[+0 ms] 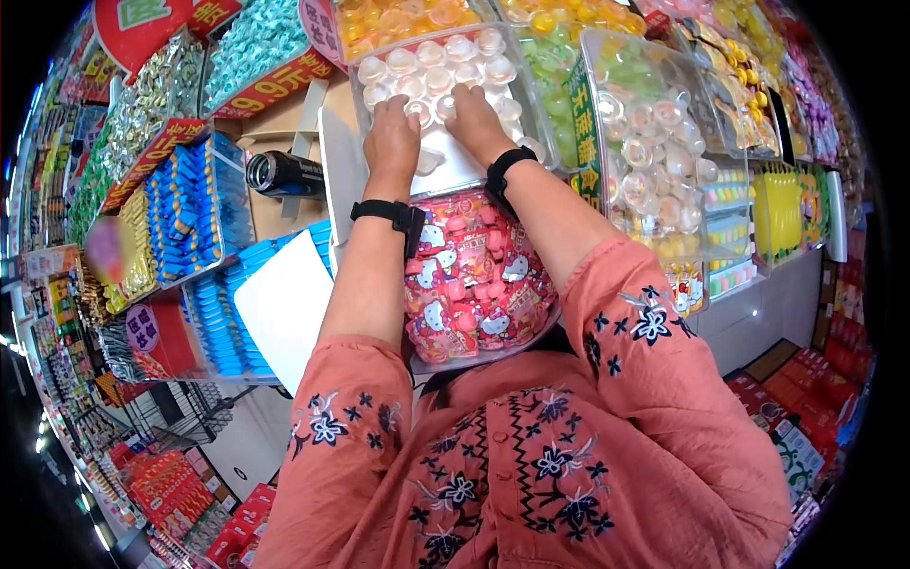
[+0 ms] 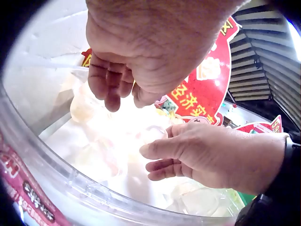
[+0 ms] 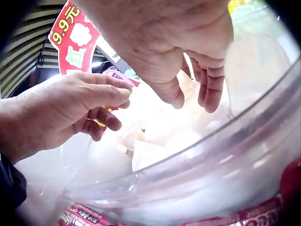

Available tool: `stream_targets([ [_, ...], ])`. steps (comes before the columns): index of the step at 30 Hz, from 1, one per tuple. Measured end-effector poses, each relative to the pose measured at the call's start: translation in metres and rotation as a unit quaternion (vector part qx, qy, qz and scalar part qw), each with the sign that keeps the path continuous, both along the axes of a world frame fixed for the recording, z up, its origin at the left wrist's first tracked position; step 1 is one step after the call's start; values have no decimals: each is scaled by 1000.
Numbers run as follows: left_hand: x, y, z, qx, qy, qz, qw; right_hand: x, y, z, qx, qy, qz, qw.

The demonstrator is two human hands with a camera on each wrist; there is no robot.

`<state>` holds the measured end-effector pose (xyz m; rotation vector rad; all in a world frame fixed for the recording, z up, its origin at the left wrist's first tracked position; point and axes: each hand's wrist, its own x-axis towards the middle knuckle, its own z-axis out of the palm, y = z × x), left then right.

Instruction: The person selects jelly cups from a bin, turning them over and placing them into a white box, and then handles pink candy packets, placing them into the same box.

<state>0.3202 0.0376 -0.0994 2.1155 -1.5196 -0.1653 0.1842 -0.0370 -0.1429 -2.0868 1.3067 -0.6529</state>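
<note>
Both hands reach into a clear plastic bin (image 1: 519, 71) of white, round jelly cups (image 1: 434, 54). My left hand (image 1: 392, 142) is over the left side, its loosely bent fingers right at the cups. To its right, my right hand (image 1: 477, 123) points its fingers down among the cups. In the right wrist view, a pale cup (image 3: 187, 84) shows close behind the right thumb and fingers. Nothing shows between the left hand's fingers in that view. Strong glare washes out the cups under the hands. A lone cup (image 1: 429, 161) lies on the white bin floor between the wrists.
Pink packaged sweets (image 1: 479, 275) fill the container nearest the body. A black bottle (image 1: 282, 174) lies left of the bin, near a white sheet (image 1: 284, 303). Blue packets (image 1: 185, 213) stand farther left. Another bin (image 1: 654, 142) of clear cups is on the right.
</note>
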Motion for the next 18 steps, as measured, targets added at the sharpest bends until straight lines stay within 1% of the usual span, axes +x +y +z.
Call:
stream_targets([
  [7,13,-3,-6,-32,28,37,998,2,3,4,45,-11,-28,999],
  [10,15,2,1,-68,52,73,994,1,5,9,58,-18,-25,998],
  [13,21,2,-2,-114,37,85,989,1,6,9,67,-30,-39,997],
  [16,19,7,5,-21,91,99,991,1,4,10,74,-17,-43,996],
  [18,16,12,7,43,80,75,993,-1,4,10,71,-19,-44,996],
])
